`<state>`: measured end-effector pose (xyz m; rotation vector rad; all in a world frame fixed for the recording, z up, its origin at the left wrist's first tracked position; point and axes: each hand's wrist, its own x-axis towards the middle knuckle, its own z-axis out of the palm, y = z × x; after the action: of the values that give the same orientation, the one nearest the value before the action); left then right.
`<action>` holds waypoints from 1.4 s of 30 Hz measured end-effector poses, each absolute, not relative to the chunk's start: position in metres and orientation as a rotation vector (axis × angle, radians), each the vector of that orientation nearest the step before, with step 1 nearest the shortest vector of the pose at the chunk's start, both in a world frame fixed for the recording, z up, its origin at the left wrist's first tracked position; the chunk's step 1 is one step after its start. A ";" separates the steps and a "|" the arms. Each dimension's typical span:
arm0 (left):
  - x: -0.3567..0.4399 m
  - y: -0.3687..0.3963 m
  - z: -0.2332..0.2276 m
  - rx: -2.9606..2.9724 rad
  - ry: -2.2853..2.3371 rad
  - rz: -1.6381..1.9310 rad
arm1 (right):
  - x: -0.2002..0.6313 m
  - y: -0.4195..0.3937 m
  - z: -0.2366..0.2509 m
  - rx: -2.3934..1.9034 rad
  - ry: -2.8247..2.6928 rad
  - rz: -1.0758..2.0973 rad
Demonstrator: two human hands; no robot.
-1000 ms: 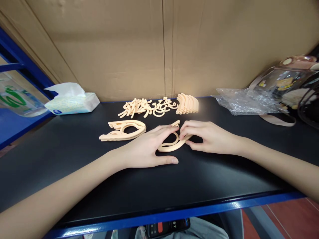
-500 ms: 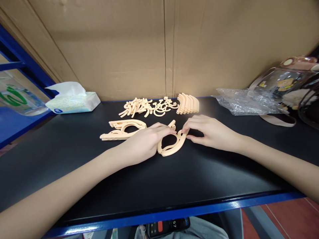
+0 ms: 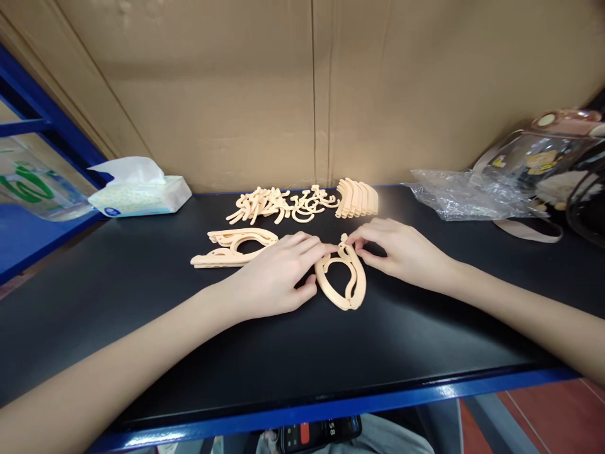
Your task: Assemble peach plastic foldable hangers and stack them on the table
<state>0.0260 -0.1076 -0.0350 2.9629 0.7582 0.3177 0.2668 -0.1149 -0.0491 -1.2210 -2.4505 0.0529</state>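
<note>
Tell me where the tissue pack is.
The tissue pack sits at the far left of the black table, against the cardboard wall, left of the loose hook pieces.

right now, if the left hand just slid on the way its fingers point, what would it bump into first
The left hand points right and a little back, fingertips already on the top of the folded peach hanger. That comes first; past it, the right hand pinches the same end. The row of curved pieces lies further back, probably off that line.
</note>
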 end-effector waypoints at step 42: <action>0.027 -0.107 -0.041 3.000 0.753 0.670 | 0.269 -0.111 -0.045 -1.229 -1.866 1.253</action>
<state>0.0272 -0.1072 -0.0406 2.9997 0.7528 0.6701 0.2693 -0.1107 -0.0451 -1.2295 -1.8663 1.2533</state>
